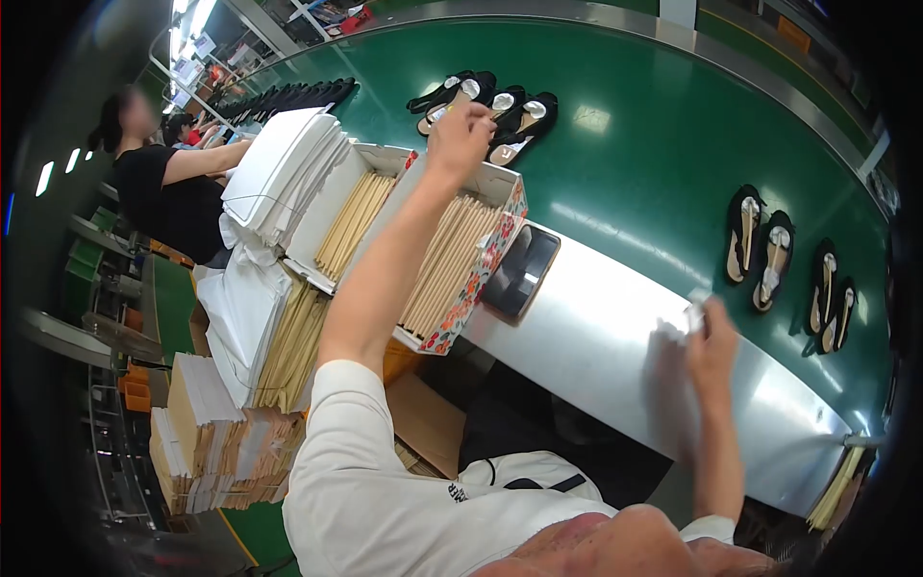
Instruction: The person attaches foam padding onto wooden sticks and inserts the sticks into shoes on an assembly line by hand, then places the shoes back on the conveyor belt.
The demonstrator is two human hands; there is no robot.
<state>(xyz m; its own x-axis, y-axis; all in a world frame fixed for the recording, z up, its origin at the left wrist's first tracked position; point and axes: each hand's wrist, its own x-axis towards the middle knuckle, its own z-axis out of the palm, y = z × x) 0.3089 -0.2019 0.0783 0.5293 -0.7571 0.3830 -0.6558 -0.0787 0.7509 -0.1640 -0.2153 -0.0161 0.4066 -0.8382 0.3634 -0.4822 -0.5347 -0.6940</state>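
My left hand [461, 139] reaches over the box with its fingers curled, right beside a cluster of black shoes [535, 113] on the green belt. Wads of white paper show inside those shoes. Whether anything sits between the left fingers is hidden. My right hand [713, 338] is raised above the metal ledge, closed on a small white wad [696, 306] that looks like crumpled paper and is blurred. Beyond it on the belt lie two pairs of black shoes, one pair [772, 262] nearer and another pair [824, 296] farther right.
Thin tan sticks [447, 255] fill a flower-patterned box beside my left forearm. A dark phone [524, 272] lies on the metal ledge [596, 332]. Stacked white paper [284, 178] and bundled cardboard [216, 433] stand to the left. A person in black [168, 197] works farther along the belt.
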